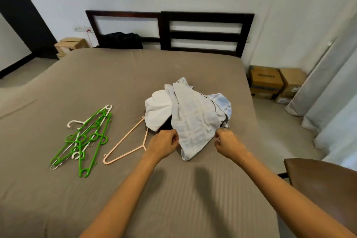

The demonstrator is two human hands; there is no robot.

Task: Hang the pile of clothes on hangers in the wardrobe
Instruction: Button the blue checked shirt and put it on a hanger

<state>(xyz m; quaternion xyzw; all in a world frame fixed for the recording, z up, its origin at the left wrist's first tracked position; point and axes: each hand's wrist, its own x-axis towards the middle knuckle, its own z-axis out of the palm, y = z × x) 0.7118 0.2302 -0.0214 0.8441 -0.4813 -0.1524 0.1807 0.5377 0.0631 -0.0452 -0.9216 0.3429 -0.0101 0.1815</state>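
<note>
Both arms reach forward over the bed [96,83]; left hand [164,142] and right hand [227,142] pinch the top garment's [195,121] edges with curled fingers.

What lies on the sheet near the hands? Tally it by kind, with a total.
Clothes pile: 1
Tangled bunch of green and white hangers: 1 (single hangers too tangled to count)
Loose peach hanger: 1
Total: 3

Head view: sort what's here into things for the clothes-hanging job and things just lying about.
For the job: pale grey garment, pinched by the left hand and the right hand; crumpled pile of white and blue clothes; peach plastic hanger; heap of green and white plastic hangers.
Lying about: black crumpled cloth; brown cardboard boxes on the floor; brown chair.
</note>
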